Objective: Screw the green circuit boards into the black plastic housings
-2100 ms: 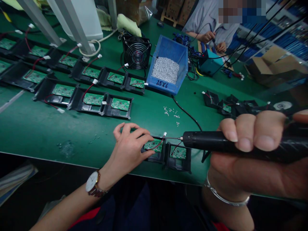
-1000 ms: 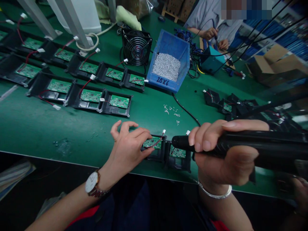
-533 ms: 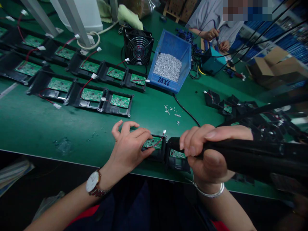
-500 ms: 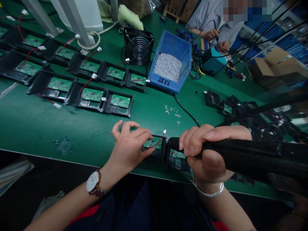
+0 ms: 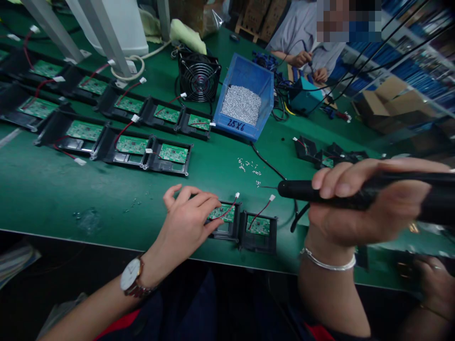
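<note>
My right hand (image 5: 359, 203) is wrapped round a black electric screwdriver (image 5: 302, 189), held level above the table. Its thin bit points left, with the tip at a few small loose screws (image 5: 249, 166) on the green surface. The thumb and fingers of my left hand (image 5: 188, 213) pinch the left side of a black plastic housing (image 5: 232, 235). A green circuit board (image 5: 227, 213) with a red-and-black lead and white plug lies in that housing. Just right of it stands a second housing (image 5: 259, 246) with its own board and lead.
Two rows of similar housings (image 5: 167, 166) stand at the left. Behind the screws are a blue bin (image 5: 245, 130) of screws and a black fan (image 5: 199, 78). A co-worker's hands (image 5: 309, 66) are at the back; another person's hand (image 5: 435, 279) shows at right. More housings (image 5: 307, 149) lie at right.
My right hand has lifted the screwdriver off the right-hand housing and moved it up and right, to the loose screws. My left hand keeps its hold. The camera view has shifted slightly.
</note>
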Action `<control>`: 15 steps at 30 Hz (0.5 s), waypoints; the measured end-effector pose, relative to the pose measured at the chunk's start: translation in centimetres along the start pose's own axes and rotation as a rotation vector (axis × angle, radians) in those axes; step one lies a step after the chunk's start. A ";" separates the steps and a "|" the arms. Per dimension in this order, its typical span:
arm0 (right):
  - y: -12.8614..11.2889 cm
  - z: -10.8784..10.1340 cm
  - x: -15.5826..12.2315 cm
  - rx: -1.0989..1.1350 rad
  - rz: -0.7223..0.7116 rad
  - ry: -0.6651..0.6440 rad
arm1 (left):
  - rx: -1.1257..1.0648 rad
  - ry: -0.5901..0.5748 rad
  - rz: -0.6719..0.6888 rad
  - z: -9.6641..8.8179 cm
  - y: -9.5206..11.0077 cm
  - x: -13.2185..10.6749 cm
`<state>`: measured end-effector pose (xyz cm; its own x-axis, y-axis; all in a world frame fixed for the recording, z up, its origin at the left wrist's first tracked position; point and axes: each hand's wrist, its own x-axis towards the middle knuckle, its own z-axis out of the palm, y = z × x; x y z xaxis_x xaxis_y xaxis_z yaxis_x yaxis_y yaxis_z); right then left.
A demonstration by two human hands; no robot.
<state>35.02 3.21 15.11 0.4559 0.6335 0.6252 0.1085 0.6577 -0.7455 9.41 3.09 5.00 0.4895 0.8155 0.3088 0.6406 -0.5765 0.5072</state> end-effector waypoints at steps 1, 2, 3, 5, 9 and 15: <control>0.8 -0.4 0.3 -0.036 -0.048 0.021 | -0.002 -0.003 0.006 0.0 0.0 0.0; 1.7 -0.7 0.4 -0.058 -0.074 0.048 | -0.001 -0.006 0.011 0.0 0.0 0.1; 2.6 -1.0 0.4 -0.067 -0.080 0.073 | 0.003 -0.010 0.015 0.1 0.0 0.1; 4.1 -1.3 0.2 -0.082 -0.040 0.094 | 0.016 -0.016 0.022 0.2 -0.1 0.1; 5.6 -1.5 -0.5 -0.069 -0.016 0.106 | 0.037 -0.006 0.021 0.5 -0.2 0.0; 5.6 -1.2 -0.5 -0.042 0.012 0.085 | 0.014 0.010 0.031 0.6 -0.4 -0.2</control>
<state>36.44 6.09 10.31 0.5310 0.6032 0.5952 0.1381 0.6314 -0.7631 9.39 3.11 4.25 0.5035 0.7977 0.3319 0.6337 -0.6021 0.4857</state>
